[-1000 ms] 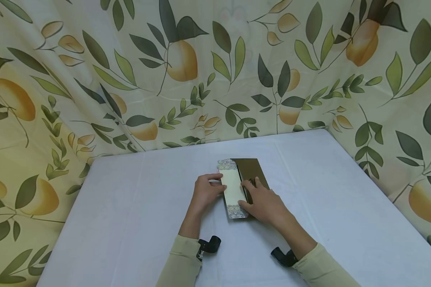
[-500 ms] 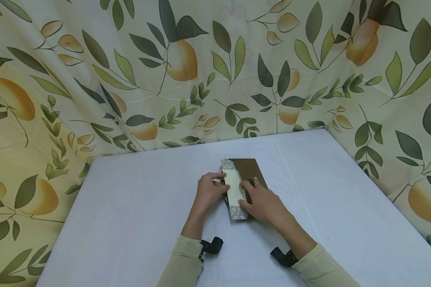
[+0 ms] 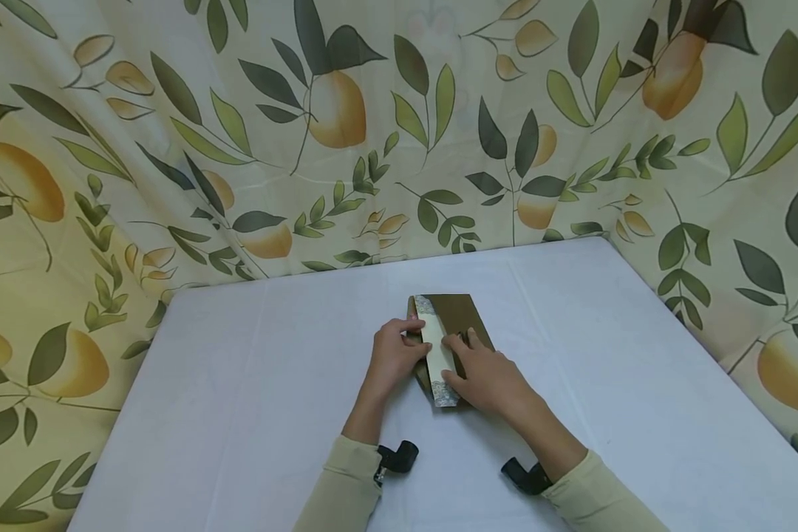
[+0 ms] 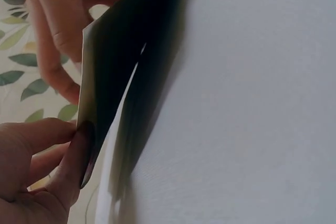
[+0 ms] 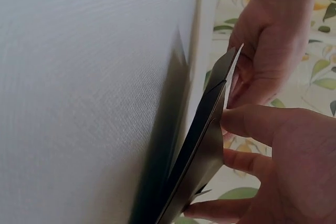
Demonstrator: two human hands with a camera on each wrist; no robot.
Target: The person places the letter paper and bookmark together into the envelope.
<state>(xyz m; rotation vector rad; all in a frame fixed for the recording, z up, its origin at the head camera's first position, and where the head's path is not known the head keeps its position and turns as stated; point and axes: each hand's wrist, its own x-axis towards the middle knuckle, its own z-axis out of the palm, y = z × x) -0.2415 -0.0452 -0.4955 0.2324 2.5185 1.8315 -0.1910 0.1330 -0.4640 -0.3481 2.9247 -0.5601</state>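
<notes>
A brown folded card (image 3: 457,312) lies near the middle of the table, with a cream panel (image 3: 440,362) trimmed in grey lace print at both ends. My left hand (image 3: 392,355) pinches the panel's left edge between thumb and finger. In the left wrist view that edge of the card (image 4: 123,35) stands raised, with a narrow gap beneath it. My right hand (image 3: 488,375) rests on the card from the right, fingertips on the brown part and thumb near the panel's lower end. The right wrist view shows my right hand (image 5: 299,156) touching the card (image 5: 202,145) with extended fingers.
A white cloth covers the table (image 3: 292,369). Behind it hangs a curtain (image 3: 239,148) printed with leaves and orange fruit. Black wrist cameras sit at both sleeves, the left camera (image 3: 402,457) close to the right camera (image 3: 524,476).
My left hand has moved slightly to the right, tilting the cream panel so it looks narrower. More brown now shows along its left side. My right hand has stayed almost still.
</notes>
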